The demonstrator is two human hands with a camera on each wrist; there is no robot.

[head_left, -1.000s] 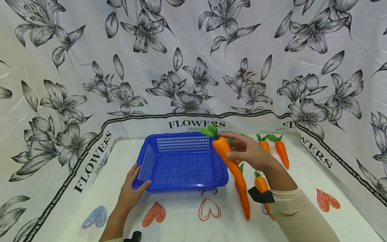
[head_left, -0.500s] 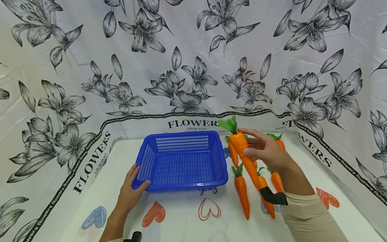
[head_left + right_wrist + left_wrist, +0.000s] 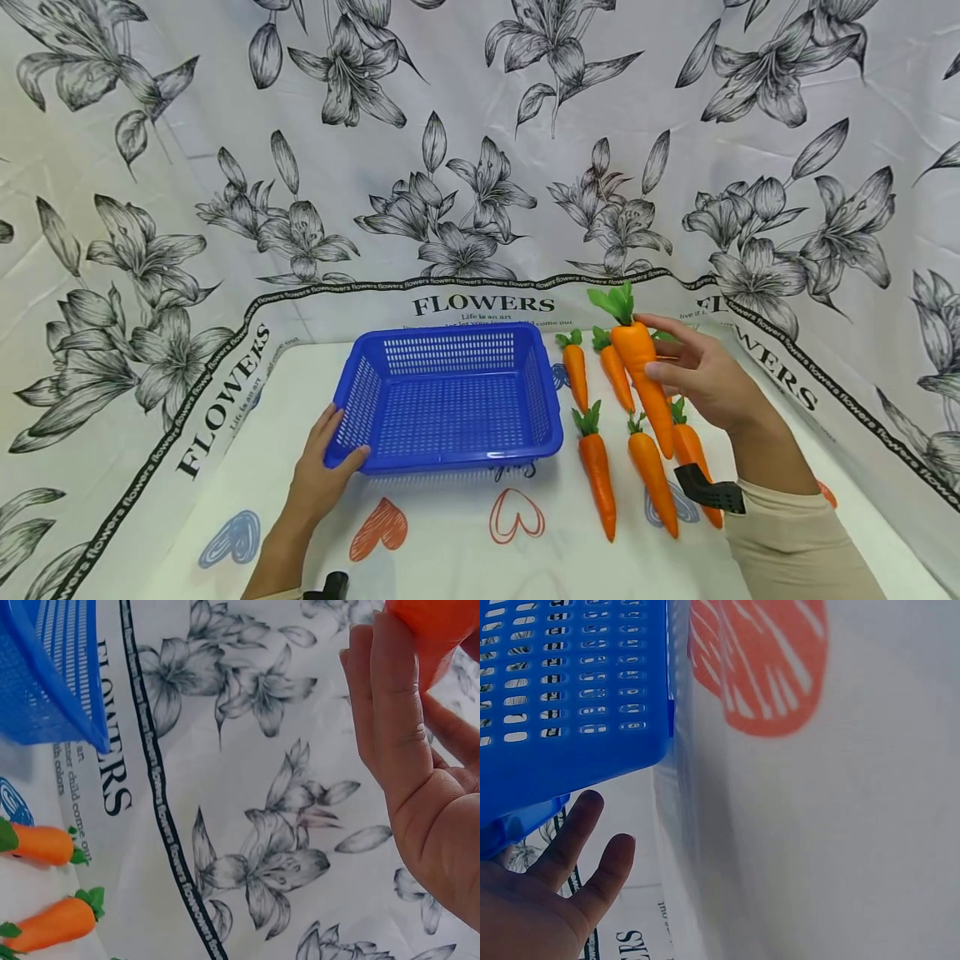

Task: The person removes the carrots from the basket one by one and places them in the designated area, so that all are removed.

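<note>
A blue plastic basket (image 3: 450,408) with slotted walls stands on the table, and nothing lies inside it. At its left front corner my left hand (image 3: 322,475) grips the rim, thumb toward the front edge; two of its fingers (image 3: 604,877) stretch out below the rim in the left wrist view. To the right of the basket, my right hand (image 3: 708,371) pinches an orange carrot (image 3: 643,367) near its leafy top. This carrot hangs tilted above the others, leaves up and tip down. In the right wrist view only part of the held carrot (image 3: 435,630) shows.
Several carrots lie right of the basket in two rough rows, including a front-left carrot (image 3: 597,483), a front-middle carrot (image 3: 652,483) and a back-left carrot (image 3: 576,375). My right hand partly hides those behind it. A flower-printed cloth (image 3: 450,108) hangs behind the table.
My right hand has carried the carrot rightward, from beside the basket's right rim to above the other carrots. My left hand keeps its place on the basket.
</note>
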